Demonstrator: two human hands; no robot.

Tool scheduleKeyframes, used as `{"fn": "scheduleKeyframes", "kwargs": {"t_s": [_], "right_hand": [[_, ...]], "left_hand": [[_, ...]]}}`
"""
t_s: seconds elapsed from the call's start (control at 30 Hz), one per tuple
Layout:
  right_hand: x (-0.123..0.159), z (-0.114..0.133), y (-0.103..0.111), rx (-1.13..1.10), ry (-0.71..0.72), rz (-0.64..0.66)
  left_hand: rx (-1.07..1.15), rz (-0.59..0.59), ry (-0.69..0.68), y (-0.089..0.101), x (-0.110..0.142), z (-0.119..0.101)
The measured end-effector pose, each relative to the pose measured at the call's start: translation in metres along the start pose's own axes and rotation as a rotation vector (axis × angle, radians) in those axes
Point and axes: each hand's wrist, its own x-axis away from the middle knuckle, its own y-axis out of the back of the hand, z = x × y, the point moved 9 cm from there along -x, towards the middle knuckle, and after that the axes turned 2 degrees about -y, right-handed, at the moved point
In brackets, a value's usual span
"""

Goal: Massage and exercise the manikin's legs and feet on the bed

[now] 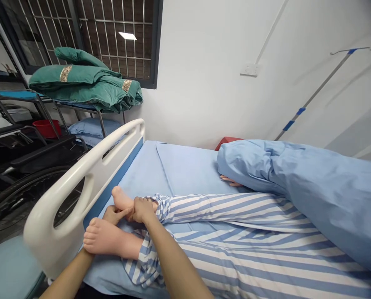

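A figure that looks like a care manikin lies on the bed in blue-and-white striped trousers. My left hand is closed around the heel side of its far foot, thumb along the foot. Round the ankle of that same leg, just beyond the trouser cuff, my right hand is wrapped. The near foot rests toes up in front of my left wrist and hides part of it. Its rumpled trouser cuff lies beside my right forearm.
The white footboard rises at the left. A blue quilt covers the figure's upper part, with fingertips showing under it. A wheelchair and folded green bedding stand beyond the footboard. An IV pole leans at the right.
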Motion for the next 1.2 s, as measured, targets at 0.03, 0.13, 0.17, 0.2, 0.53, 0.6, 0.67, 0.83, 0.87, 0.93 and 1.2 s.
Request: {"fn": "scheduleKeyframes", "kwargs": {"t_s": [0.03, 0.13, 0.17, 0.2, 0.53, 0.6, 0.67, 0.83, 0.87, 0.93, 1.2], "right_hand": [[0.001, 0.0, 0.0, -0.003, -0.002, -0.004], [0.004, 0.001, 0.003, -0.013, -0.002, -0.021], [0.005, 0.001, 0.003, -0.016, -0.001, -0.021], [0.006, 0.001, 0.004, -0.019, 0.0, -0.021], [0.001, -0.002, 0.0, -0.018, -0.004, -0.013], [0.0, -0.002, -0.001, -0.007, 0.0, -0.019], [-0.001, -0.002, -0.002, 0.002, 0.002, -0.023], [0.0, -0.002, -0.001, 0.0, -0.012, -0.011], [0.0, -0.002, -0.001, 0.0, -0.013, -0.011], [0.001, -0.001, 0.0, 0.001, -0.009, -0.016], [0.003, 0.0, 0.0, 0.017, 0.005, -0.048]], "left_hand": [[-0.002, 0.001, 0.0, 0.002, 0.0, -0.001], [0.03, -0.001, -0.015, 0.005, 0.0, -0.003], [0.055, -0.004, -0.012, 0.005, 0.0, -0.003], [0.093, -0.007, -0.011, 0.003, 0.0, -0.002], [0.148, 0.057, 0.043, -0.017, -0.003, 0.007], [0.148, -0.005, 0.037, -0.017, -0.003, 0.009], [0.152, -0.058, 0.027, -0.02, -0.001, 0.012], [0.185, 0.007, 0.046, -0.045, -0.002, 0.026], [0.213, 0.073, 0.021, -0.053, -0.003, 0.024], [0.263, 0.206, -0.046, -0.064, -0.004, 0.018], [0.071, 0.013, -0.02, -0.011, -0.001, 0.005]]}}
